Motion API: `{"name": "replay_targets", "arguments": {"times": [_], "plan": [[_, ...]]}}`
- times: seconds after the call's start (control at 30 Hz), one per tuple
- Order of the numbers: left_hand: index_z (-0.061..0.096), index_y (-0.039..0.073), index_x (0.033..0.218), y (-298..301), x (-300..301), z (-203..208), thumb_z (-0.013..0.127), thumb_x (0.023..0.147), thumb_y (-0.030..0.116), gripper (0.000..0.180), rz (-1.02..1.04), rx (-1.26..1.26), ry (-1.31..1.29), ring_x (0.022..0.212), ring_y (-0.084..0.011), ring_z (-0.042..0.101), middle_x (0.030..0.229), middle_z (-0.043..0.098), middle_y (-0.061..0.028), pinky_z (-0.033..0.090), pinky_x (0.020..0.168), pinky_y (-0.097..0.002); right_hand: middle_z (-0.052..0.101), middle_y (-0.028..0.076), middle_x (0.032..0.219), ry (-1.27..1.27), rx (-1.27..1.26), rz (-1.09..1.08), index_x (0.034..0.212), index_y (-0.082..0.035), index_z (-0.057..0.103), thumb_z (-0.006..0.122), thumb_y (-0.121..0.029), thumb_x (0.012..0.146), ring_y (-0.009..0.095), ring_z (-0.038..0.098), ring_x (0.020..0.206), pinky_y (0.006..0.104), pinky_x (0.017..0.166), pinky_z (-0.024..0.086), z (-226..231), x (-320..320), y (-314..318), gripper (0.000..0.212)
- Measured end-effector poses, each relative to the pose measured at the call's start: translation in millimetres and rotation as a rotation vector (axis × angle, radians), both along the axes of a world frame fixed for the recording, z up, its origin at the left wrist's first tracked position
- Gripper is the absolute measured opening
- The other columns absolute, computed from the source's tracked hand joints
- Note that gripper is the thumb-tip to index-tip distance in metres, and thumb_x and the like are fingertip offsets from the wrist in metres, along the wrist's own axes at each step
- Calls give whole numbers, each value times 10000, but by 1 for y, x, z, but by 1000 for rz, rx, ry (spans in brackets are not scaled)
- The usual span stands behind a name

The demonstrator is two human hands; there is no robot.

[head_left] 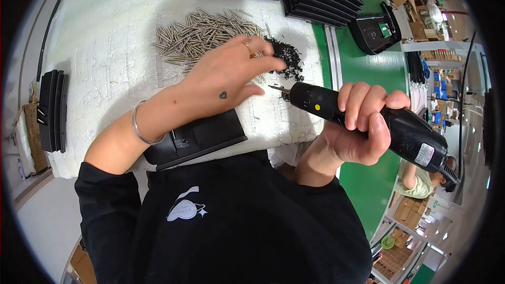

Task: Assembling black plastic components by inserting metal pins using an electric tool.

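White foam-topped table (105, 37) fills most of the view, a green bench (368, 189) along its R side, w/ shelving & cartons behind. Soft-looking top prob. spares the parts from scratches & stops small bits rolling. R hand (363, 129) has its fingers wrapped firmly round a black power screwdriver (413, 134), held near-level above the table's R edge, bit (279, 90) aimed left toward the L hand (231, 66); cord end trails off lower R, prob. so it stays clear of the work. L hand is over the table, thumb & index wide apart, nothing visible btwn them; fingers a bit blurred. It reaches over the seam btwn a heap of metal pins (184, 37) & a smaller heap of black screws (289, 55), index tip by the screws. Heaps sit side by side but mostly unmixed, likely for quick picking w/o sorting. Black panel (215, 129) lies flat at the near edge, partly under the L forearm, close to the body, prob. b/c that's easiest to work over. Stacked black parts (321, 0) sit at the far edge, another stack (52, 110) far left, presumably to keep the middle free.
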State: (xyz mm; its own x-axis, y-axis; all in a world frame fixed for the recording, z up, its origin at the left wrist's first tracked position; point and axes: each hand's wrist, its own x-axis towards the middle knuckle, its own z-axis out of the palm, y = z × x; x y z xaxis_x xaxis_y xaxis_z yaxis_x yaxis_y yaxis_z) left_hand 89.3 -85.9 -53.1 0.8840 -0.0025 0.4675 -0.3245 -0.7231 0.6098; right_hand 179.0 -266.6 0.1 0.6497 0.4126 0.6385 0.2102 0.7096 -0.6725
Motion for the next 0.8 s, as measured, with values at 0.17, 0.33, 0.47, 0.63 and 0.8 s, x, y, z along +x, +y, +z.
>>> {"name": "replay_targets", "arguments": {"times": [0.17,0.33,0.47,0.63,0.8], "plan": [[625,45,710,4,-11,-15,718,681,103,113,23,414,261,877,-252,559,799,604,-55,499,672,-360,430,11,594,5,6,4,1097,-74,428,529,-70,784,127,429,461,301,534,414,0,-2,-1,329],[576,44,635,8,-6,-19,660,688,82,106,-62,528,246,716,-275,600,646,577,-78,493,565,-396,429,9,595,-30,1,40,1114,-71,429,524,-65,789,126,431,468,298,536,411,4,-5,1,339],[584,18,664,21,-21,-7,655,688,52,82,-37,376,296,589,-282,586,613,578,-88,495,540,-360,435,7,608,-37,13,104,1130,-66,435,523,-62,797,123,438,490,295,542,406,8,-7,1,345],[659,-1,803,40,-88,7,671,713,-17,93,200,-317,225,582,-209,620,715,656,-93,510,584,-272,462,3,620,-34,-3,176,1110,-90,424,573,-78,814,125,467,504,287,557,416,16,-28,9,331],[682,11,821,26,-137,-7,715,669,-50,166,345,-298,150,685,-222,632,760,673,-77,505,606,-294,519,21,643,-28,-102,401,1030,-82,411,631,36,762,148,499,507,321,539,451,13,-52,30,367]]}}
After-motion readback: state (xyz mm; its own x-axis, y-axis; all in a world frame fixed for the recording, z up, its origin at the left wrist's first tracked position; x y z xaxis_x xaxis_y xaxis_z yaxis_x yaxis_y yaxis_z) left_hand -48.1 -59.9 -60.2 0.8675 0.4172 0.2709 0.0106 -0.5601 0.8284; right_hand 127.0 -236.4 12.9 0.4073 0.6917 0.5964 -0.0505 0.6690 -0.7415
